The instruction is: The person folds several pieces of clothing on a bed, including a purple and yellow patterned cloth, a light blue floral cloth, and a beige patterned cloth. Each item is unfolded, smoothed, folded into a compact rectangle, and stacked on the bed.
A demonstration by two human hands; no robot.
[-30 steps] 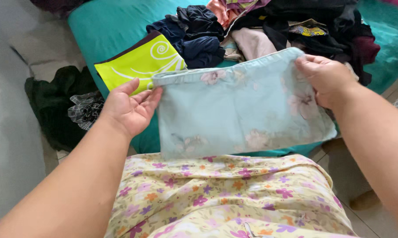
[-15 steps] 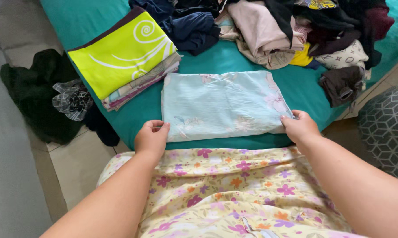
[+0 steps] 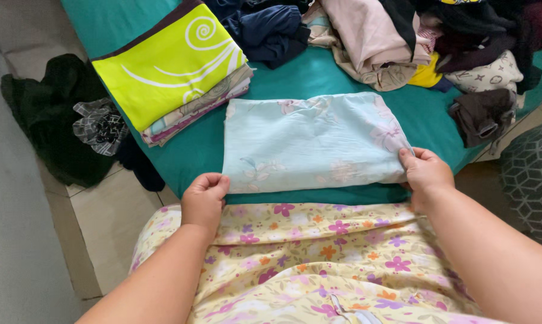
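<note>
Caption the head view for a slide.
Both hands grip the near corners of a folded blue cloth on the bed.

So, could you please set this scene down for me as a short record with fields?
Setting: teal bed seen from above, tiled floor beside it
Left hand: pinching the near left corner of the light blue floral cloth
Right hand: gripping the near right corner of that cloth
Cloth state: folded into a flat rectangle on the bed
Beside it: stack of folded laundry, yellow-green piece on top
Behind it: pile of unfolded clothes
On the floor: dark clothes
</note>
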